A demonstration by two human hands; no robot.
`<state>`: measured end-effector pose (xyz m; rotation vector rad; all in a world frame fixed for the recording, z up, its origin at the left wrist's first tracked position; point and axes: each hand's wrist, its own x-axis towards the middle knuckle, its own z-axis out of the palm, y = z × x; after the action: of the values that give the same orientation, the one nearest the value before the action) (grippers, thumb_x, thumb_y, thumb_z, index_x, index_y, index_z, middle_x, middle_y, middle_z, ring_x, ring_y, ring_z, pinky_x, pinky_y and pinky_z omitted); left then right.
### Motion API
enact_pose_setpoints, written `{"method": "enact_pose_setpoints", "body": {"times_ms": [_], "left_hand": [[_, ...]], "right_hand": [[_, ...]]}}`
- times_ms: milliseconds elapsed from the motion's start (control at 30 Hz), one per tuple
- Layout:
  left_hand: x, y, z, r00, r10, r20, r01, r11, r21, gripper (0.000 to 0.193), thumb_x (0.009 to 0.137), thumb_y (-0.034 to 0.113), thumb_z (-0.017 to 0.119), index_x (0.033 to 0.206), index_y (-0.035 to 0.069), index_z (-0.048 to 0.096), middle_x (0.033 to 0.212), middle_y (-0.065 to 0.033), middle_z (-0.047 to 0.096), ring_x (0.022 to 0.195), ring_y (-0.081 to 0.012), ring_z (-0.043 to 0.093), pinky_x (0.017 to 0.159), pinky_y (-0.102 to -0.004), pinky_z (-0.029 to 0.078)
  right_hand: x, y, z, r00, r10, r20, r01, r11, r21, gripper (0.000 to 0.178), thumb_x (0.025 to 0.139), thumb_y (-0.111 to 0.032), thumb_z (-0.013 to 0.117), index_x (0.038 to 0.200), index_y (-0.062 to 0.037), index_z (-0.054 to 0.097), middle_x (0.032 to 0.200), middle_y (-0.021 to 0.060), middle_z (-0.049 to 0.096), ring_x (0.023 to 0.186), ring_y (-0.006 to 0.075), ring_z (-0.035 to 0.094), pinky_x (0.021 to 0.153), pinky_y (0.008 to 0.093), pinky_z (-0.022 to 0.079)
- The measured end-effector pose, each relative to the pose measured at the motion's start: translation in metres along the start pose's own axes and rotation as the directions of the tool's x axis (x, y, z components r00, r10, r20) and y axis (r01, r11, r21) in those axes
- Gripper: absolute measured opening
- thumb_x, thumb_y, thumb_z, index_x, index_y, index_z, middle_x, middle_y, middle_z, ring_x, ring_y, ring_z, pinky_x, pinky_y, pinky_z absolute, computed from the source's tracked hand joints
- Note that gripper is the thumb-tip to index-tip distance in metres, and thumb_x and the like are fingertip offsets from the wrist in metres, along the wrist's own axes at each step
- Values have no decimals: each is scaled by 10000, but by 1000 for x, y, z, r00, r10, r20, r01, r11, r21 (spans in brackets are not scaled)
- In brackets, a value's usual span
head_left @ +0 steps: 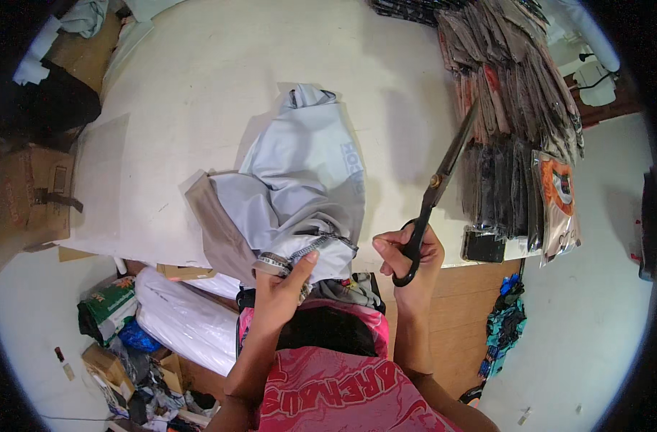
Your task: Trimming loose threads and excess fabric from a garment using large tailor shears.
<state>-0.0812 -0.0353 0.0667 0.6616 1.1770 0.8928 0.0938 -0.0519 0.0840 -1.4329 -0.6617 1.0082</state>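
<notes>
Pale grey cloth, a garment (292, 162) with a brown panel (217, 227) at its left, lies rumpled on a cream worktable (163, 93), filling the middle of the frame, its lower end gathered at the table's near edge. At lower centre, the worker's left hand (279, 289) pinches that gathered end, thumb laid over the cloth beside a dark-stitched seam. Just right of centre, the right hand (416, 255) is curled around the black handles of a pair of scissors (434, 189), held apart from the garment, the blades together and slanting toward the upper right. Their tip overlaps, from where I stand, a tall stack of clothes in clear bags (498, 101); whether it touches them I cannot tell. At the stack's lower end, an orange-and-white packet (557, 194) leans near a flat black object (483, 247) on the table's edge. Pink fabric of the worker's shirt (336, 392) fills the bottom centre. At lower left, a long white plastic-wrapped bundle (184, 317) rests beside a green bag (111, 311); at far left sits a cardboard box (33, 191). Teal-and-black cloth (506, 324) hangs or lies at lower right.
</notes>
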Motion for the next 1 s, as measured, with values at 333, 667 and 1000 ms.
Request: {"method": "enact_pose_setpoints", "body": {"times_ms": [333,667,1000], "left_hand": [[2,-7,5,986,127,109,-117,988,-100,266,826,64,616,1074,-15,564,988,-34,591,860,-93,539,749,-227,428],[6,-5,-7,998,29,51,-17,972,-232,288,831,69,615,1099,-16,549,1022,-53,591,900,-118,554,787,-248,434],[0,-1,-3,991,60,115,-43,989,-145,281,815,7,589,1090,-30,544,1018,-80,592,911,-150,565,793,-267,438]], "right_hand": [[-5,7,11,995,17,103,-19,1000,16,311,695,61,705,753,-74,431,793,140,661,471,13,477,412,155,374],[-2,6,0,995,45,94,-51,996,66,299,702,48,703,764,-72,437,805,125,663,472,17,477,411,159,371],[0,3,14,980,8,197,-24,996,82,322,680,67,709,737,-75,426,743,133,653,459,31,486,403,157,367]]}}
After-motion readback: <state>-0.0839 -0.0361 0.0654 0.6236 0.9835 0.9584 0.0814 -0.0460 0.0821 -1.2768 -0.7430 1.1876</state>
